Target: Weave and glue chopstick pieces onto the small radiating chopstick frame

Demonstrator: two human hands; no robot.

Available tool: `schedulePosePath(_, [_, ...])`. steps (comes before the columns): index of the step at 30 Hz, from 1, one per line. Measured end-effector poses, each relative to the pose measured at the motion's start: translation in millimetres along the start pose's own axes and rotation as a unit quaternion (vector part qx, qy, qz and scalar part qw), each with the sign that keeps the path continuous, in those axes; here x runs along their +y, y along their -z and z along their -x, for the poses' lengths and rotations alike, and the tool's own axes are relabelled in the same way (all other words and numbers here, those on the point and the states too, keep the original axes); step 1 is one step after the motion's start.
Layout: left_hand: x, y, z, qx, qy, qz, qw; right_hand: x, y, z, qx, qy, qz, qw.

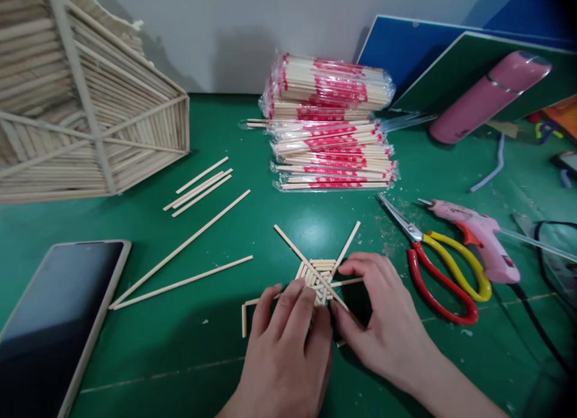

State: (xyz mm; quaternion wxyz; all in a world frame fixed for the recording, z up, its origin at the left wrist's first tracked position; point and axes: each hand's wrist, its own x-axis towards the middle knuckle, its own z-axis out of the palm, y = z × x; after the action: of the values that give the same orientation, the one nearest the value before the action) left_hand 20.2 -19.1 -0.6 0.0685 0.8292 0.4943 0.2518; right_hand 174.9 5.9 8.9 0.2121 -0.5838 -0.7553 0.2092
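A small star-shaped frame of wooden chopsticks (322, 265), with short pieces laid in rows between crossed sticks, lies on the green table. My left hand (286, 340) covers its lower left side, fingers bent and pressed on the sticks. On its right edge, my right hand (387, 316) curls thumb and fingers around the stick ends. Part of the frame is hidden under both hands. A short stick piece (244, 320) shows left of my left hand. Two long loose chopsticks (180, 249) meet in a V further left, below several shorter pieces (198, 189).
Plastic-wrapped chopstick packs (333, 129) are stacked at the back. Red-and-yellow-handled scissors (444, 273) and a pink glue gun (478, 231) lie right, near a pink bottle (489, 99). A phone (54, 322) lies left, below a large stick-built model (94, 99). Boards (491, 75) lean behind.
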Motion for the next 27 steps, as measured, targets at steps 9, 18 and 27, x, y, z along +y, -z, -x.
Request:
schedulePosePath(9, [0.0, -0.3, -2.0, -0.009, 0.004, -0.014, 1.0, 0.1, -0.3, -1.6, 0.006, 0.003, -0.005, 1.0])
schedulePosePath(18, [1.9, -1.4, -2.2, -0.005, 0.012, -0.005, 1.0, -0.3, -0.6, -1.3, 0.006, -0.006, -0.004, 1.0])
schedulePosePath(27, [-0.5, -0.4, -1.1, 0.001, 0.005, 0.0, 1.0, 0.3, -0.6, -1.6, 0.015, 0.008, -0.01, 1.0])
